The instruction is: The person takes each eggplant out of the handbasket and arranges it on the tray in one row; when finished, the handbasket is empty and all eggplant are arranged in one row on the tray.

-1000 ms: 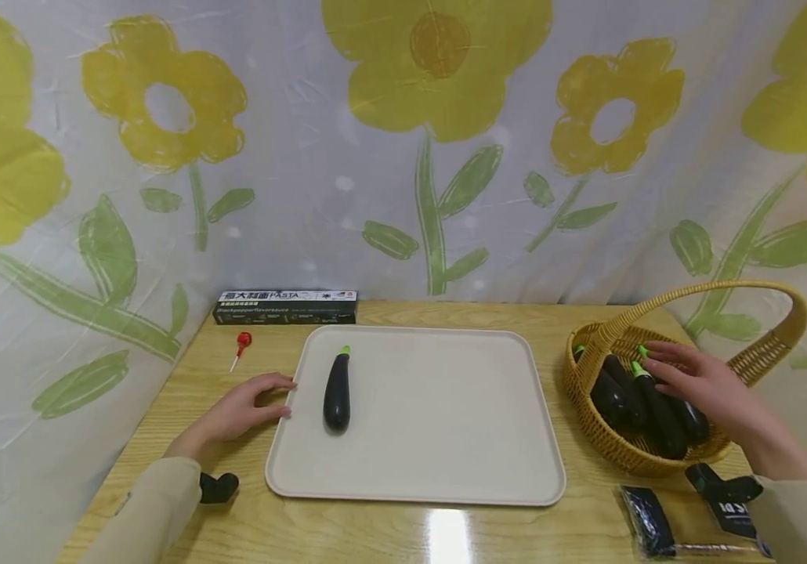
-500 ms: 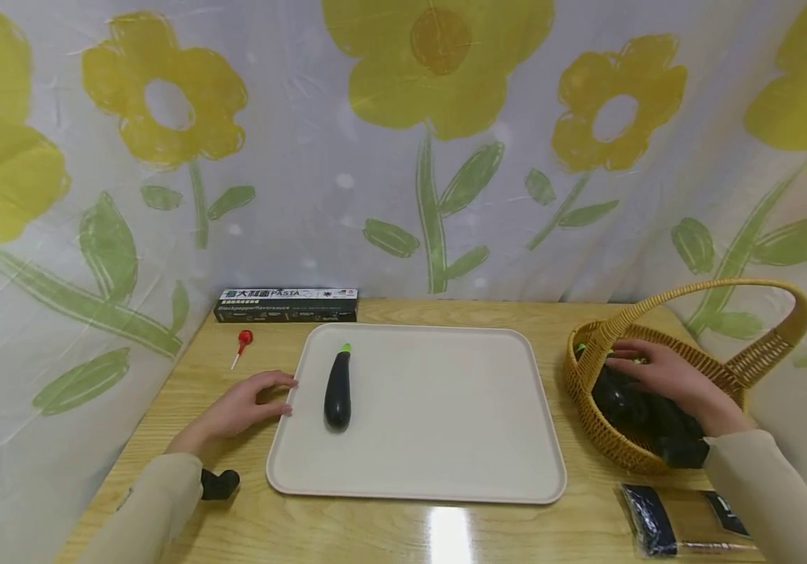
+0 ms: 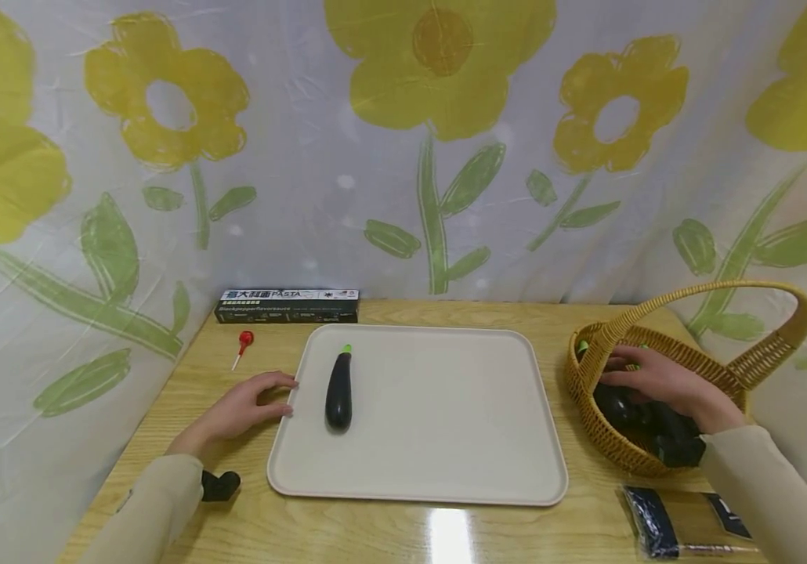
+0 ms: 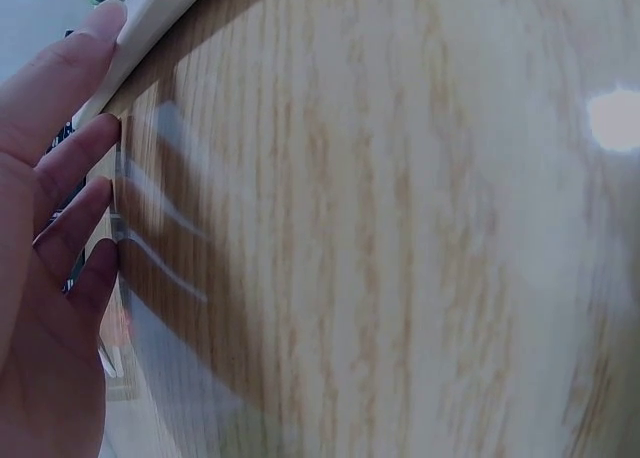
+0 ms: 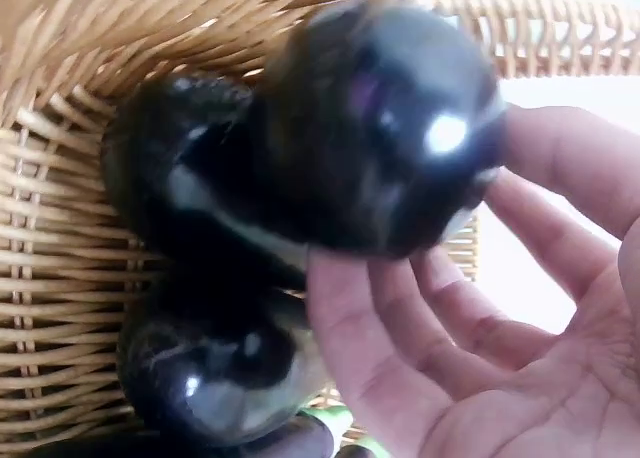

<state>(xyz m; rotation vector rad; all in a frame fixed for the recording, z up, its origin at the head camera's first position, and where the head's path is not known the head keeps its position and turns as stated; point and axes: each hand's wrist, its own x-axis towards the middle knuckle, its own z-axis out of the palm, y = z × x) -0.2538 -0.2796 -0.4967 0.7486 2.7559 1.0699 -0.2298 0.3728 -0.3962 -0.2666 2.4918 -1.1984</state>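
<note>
In the head view, my left hand (image 3: 244, 407) rests at the left rim of a cream tray (image 3: 446, 415), its fingers relaxed and fingertips right at the edge. One dark eggplant (image 3: 338, 392) with a green stem lies lengthwise on the tray's left side. To the right, my right hand (image 3: 664, 384) reaches into a wicker basket (image 3: 604, 440), below its arched handle. Seen from the right wrist, thumb and fingers grip a glossy eggplant (image 5: 370, 128), its rounded end towards the camera. Other eggplants (image 5: 210, 358) lie in the basket below and beside it.
A black pasta box (image 3: 287, 307) stands at the back left of the wooden table, with a red lollipop (image 3: 245, 340) in front of it. A clear-and-dark plastic packet (image 3: 685, 521) lies before the basket, partly under the right sleeve. A flower-printed curtain (image 3: 389, 196) hangs behind.
My right hand has moved left and down into the basket, from hovering over the eggplants to gripping one. The left hand and the tray stay as they were.
</note>
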